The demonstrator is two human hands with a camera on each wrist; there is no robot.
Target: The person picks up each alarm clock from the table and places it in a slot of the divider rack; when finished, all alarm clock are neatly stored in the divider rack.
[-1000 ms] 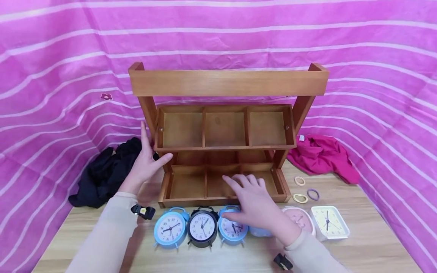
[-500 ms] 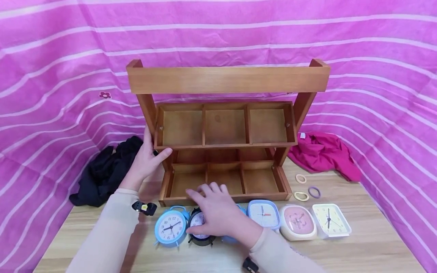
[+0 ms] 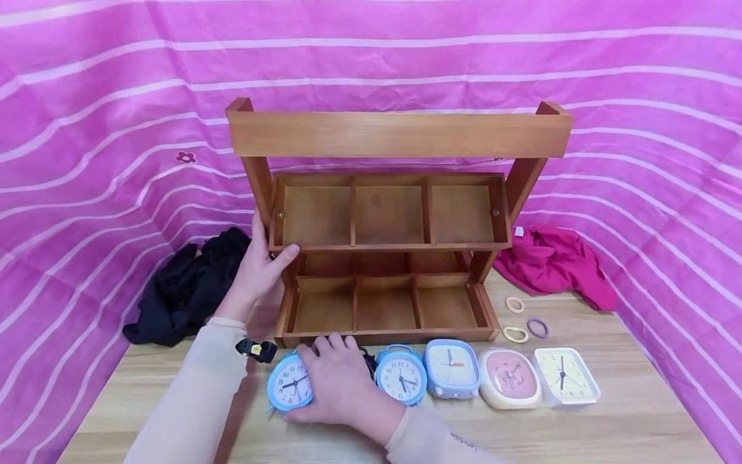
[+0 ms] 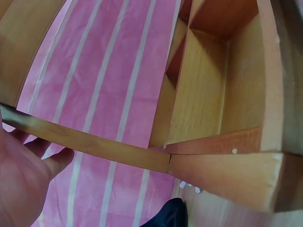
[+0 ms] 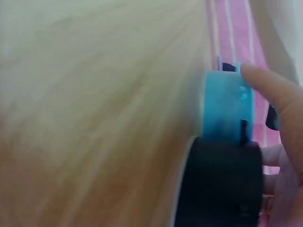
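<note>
A brown wooden rack [image 3: 397,134] with divided trays stands in the middle of the head view. My left hand [image 3: 257,269] holds its left side, the thumb in front and the fingers behind the upright; the left wrist view shows these fingers against a wooden strip [image 4: 94,142]. My right hand [image 3: 342,386] grips the leftmost blue alarm clock [image 3: 286,385], fingers at its top and thumb at its lower edge. Beneath that hand a black alarm clock [image 3: 369,361] is mostly hidden; its dark side shows large in the right wrist view.
Right of the hand stand a second blue clock [image 3: 401,377], a light blue square clock [image 3: 452,368], a pink-faced clock [image 3: 510,378] and a white square clock [image 3: 566,377]. Three hair ties lie behind. Dark cloth [image 3: 185,287] lies left, magenta cloth [image 3: 553,267] right.
My right hand has moved left over the row of clocks, past the black one, onto the leftmost blue clock. My left hand has come in from beside the rack and taken hold of it.
</note>
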